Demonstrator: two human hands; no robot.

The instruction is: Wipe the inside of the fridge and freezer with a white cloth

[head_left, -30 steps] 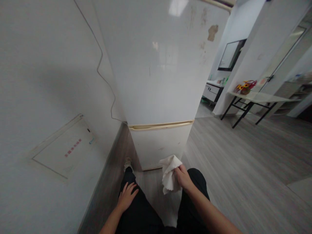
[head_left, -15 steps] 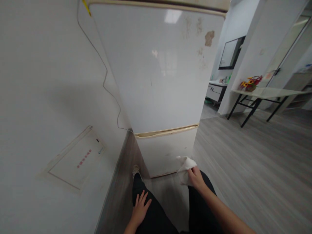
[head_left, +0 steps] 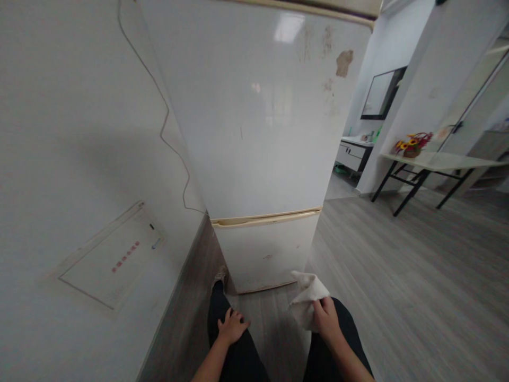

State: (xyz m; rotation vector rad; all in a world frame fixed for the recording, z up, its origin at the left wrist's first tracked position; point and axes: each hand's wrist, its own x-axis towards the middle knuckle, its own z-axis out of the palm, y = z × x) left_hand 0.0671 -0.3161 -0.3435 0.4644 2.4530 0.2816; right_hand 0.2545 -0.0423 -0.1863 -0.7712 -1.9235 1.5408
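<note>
Pinching white cloth (head_left: 306, 302) in right hand (head_left: 326, 318), cloth bunched above the knuckles, near fridge (head_left: 262, 159)

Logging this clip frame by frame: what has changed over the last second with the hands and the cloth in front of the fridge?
The right hand has dropped lower and drawn back toward the knee, taking the white cloth with it, away from the fridge lower door. The left hand has curled slightly but stays on the left thigh. The cloth remains gripped, the fridge doors stay shut, and the wire on the wall is unchanged.
</note>
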